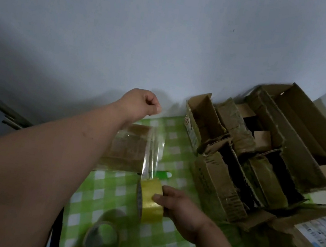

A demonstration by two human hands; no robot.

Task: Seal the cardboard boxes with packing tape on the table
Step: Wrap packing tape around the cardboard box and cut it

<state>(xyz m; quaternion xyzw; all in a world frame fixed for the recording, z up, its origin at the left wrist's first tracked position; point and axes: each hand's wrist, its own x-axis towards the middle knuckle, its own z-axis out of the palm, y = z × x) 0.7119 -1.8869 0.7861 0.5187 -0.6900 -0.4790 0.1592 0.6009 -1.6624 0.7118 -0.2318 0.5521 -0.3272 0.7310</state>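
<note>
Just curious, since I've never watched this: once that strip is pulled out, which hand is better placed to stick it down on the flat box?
Probably the left hand: it pinches the clear tape strip's free end above the flat brown cardboard box. The right hand grips the yellow tape roll.

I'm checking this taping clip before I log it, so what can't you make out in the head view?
- Flat cardboard box: its near left part is hidden by the left forearm.
- Tape end: inside the left hand, so the grip is unseen.
- Second tape roll: blurred.
- Printed label: too blurred to read, cut off by the right edge.
- Right hand: its fingers are hidden behind the yellow tape roll.
</note>
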